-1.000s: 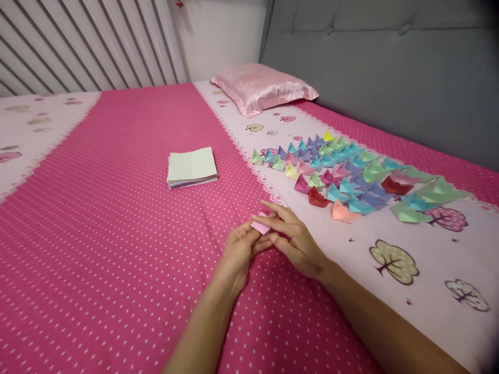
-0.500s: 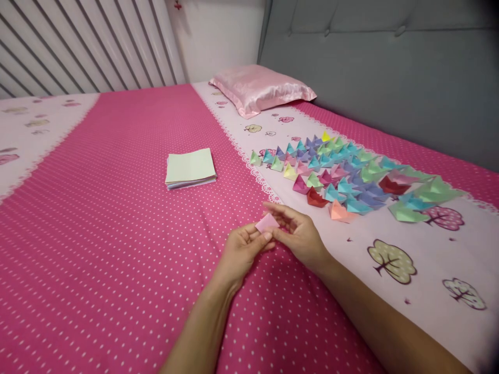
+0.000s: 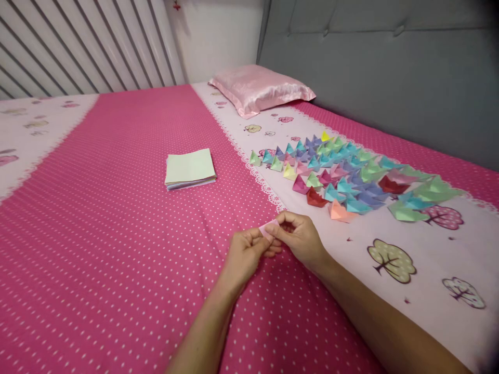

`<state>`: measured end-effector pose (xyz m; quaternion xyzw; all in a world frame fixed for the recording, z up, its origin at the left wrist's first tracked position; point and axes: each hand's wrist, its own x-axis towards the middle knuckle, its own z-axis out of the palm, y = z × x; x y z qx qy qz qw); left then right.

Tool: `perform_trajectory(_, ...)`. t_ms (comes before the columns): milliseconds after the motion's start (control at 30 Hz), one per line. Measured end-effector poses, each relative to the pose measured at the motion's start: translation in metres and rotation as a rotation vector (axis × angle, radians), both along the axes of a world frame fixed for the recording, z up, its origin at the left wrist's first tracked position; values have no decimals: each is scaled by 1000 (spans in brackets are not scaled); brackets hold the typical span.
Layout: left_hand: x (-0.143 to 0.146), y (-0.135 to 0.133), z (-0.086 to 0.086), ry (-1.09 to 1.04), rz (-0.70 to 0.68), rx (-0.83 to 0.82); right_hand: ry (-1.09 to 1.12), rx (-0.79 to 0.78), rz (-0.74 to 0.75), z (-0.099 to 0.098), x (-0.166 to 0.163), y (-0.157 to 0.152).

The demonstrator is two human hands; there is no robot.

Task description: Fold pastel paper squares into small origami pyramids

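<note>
A small folded piece of pink paper (image 3: 266, 227) is pinched between both hands above the bed, partly covered by the fingers. My left hand (image 3: 246, 250) grips its lower left side, thumb on top. From the right, my right hand (image 3: 302, 236) pinches the paper's other side between thumb and curled fingers. Beyond the hands, to the right, several rows of folded paper boats (image 3: 345, 187) in many colours stand on the bedspread. The peach boat (image 3: 340, 211) is among the closest to my right hand. A stack of paper sheets (image 3: 190, 167), pale green on top, lies further off to the left.
A pink dotted bedspread (image 3: 117, 234) with pale tree-printed bands covers the bed. At the back lies a shiny pink pillow (image 3: 259, 91). A grey padded headboard (image 3: 382, 78) rises along the right, and a white slatted panel (image 3: 89, 44) stands at the back left.
My right fingers, spread before, have curled in and closed on the pink paper's right side. More of the paper is now covered. Boats and stack have stayed put.
</note>
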<state>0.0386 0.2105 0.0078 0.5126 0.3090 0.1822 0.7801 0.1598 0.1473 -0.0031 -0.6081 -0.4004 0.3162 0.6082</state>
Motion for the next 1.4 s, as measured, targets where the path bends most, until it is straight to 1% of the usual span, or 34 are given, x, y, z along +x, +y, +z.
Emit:
perform_trajectory(200,2,0,-3,16,-7,13,118,-33,13,4,-1,1)
perform_trajectory(367,0,1,0,32,-15,22,269,-63,6,4,-3,2)
perform_trajectory(467,-1,2,2,27,-26,12,314,-85,0,4,-4,2)
perform_trajectory(567,-2,2,0,40,-21,9,287,-88,14,3,-5,3)
perform_trajectory(700,-2,2,-1,47,-36,45,228,-61,-21,2,-5,3)
perform_trajectory(967,-1,0,1,39,-48,64,264,-57,14,3,-3,2)
perform_trajectory(1067,0,1,-1,42,-25,34,229,-61,17,2,-4,3)
perform_trajectory(1200,1,3,-2,20,17,1,244,-60,53,1,-3,4)
perform_trajectory(1400,0,5,-4,13,77,-1,236,-27,-22,3,0,3)
